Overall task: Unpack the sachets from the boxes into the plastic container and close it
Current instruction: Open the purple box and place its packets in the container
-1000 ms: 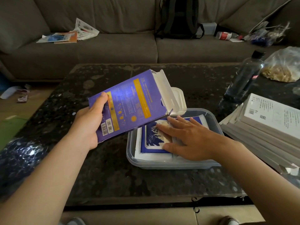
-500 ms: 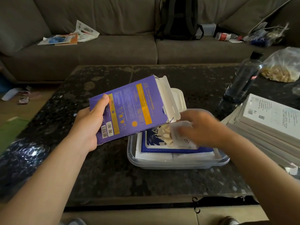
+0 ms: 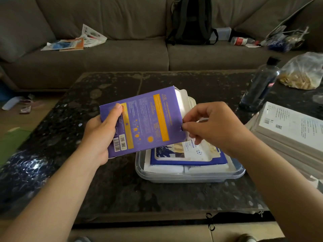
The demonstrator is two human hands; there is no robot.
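My left hand [image 3: 99,135] grips the left end of a purple box [image 3: 145,123], tilted above the table with its open white flap pointing up and right. My right hand [image 3: 213,124] is at the box's open end, thumb and forefinger pinched on the white edge of a sachet [image 3: 189,137] at the mouth. Just below stands the clear plastic container [image 3: 192,179], uncovered, with several blue-and-white sachets [image 3: 188,154] stacked flat inside. A white lid [image 3: 191,103] shows behind the box, mostly hidden.
The dark stone table [image 3: 139,194] carries a stack of white boxes [image 3: 293,130] at the right, a dark bottle [image 3: 260,89] and a clear bag [image 3: 304,74] behind them. A sofa with a backpack [image 3: 190,21] and papers lies beyond.
My right hand has lifted off the sachets in the container and risen to the box's open end, where it now pinches. The box has tipped a little flatter in my left hand.
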